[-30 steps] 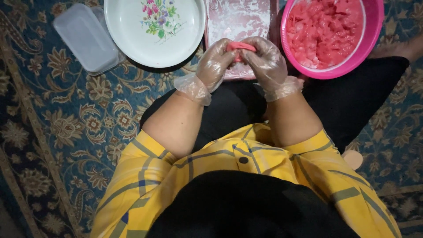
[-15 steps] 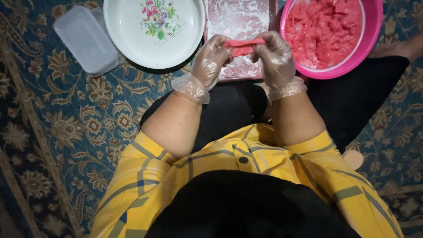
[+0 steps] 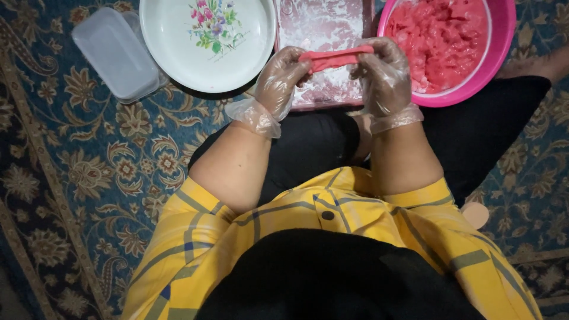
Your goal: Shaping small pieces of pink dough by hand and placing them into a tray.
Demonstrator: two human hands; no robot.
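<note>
Carpet [image 3: 77, 189]: dark blue with tan flowers and scrolls; it covers the whole floor I sit on and runs off every edge of the view.
My clothing: yellow checked shirt with grey stripes, black cloth over my lap and chest; my lower body is cut off at the bottom edge.
Pink bowl [image 3: 504, 41]: round plastic, top right, cut off by the top edge; it is filled with lumpy pink-red dough.
White plate [image 3: 172, 53]: round, top centre-left, a small flower spray printed in its middle, nothing lying in it; its top is cut off.
Floured board [image 3: 323, 26]: flat surface dusted white, between plate and bowl, partly hidden behind my hands; its material is hard to make out.
Clear box [image 3: 115, 50]: rectangular, frosted plastic, top left, just beside the plate; I cannot tell what is inside.
Left hand [image 3: 278, 80]: in a thin clear plastic glove, fingers pinched on the left end of the dough strip.
Right hand [image 3: 385, 74]: gloved the same way, fingers closed on the strip's right end.
Dough strip [image 3: 335, 58]: pink-red, stretched level between both hands, held above the floured board.
</note>
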